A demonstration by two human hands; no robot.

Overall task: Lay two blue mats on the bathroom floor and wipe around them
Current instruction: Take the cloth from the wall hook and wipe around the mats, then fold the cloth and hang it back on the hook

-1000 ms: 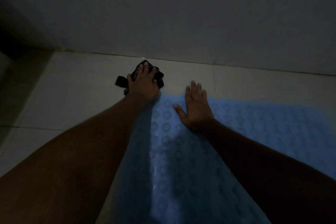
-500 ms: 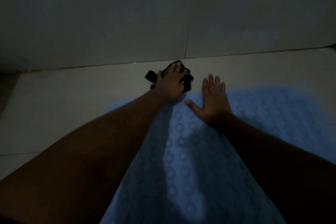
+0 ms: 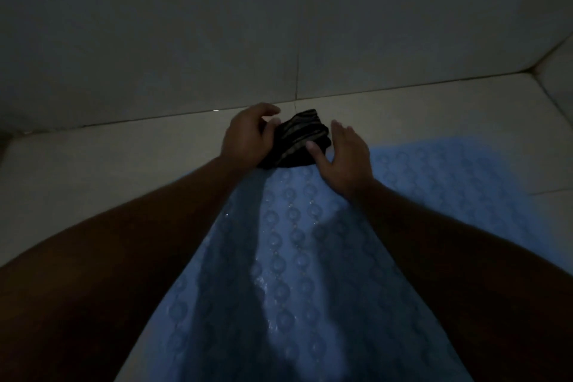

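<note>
A blue mat (image 3: 310,257) with round bumps lies flat on the pale tiled floor (image 3: 108,164) and runs from the bottom of the view to the wall. A dark striped cloth (image 3: 297,141) sits bunched at the mat's far edge. My left hand (image 3: 248,136) holds the cloth's left side, its fingers curled over it. My right hand (image 3: 344,155) rests on the mat's far edge with the thumb touching the cloth's right side and the fingers apart. Only one mat shows.
A tiled wall (image 3: 279,40) rises just beyond the cloth. A second wall meets it at the corner (image 3: 533,71) on the far right. The room is dim and my forearms cast shadows on the mat.
The cloth slid right along the mat's far edge under my left hand. My left hand now lifts off its top to its left side. My right hand closed in to touch it.
</note>
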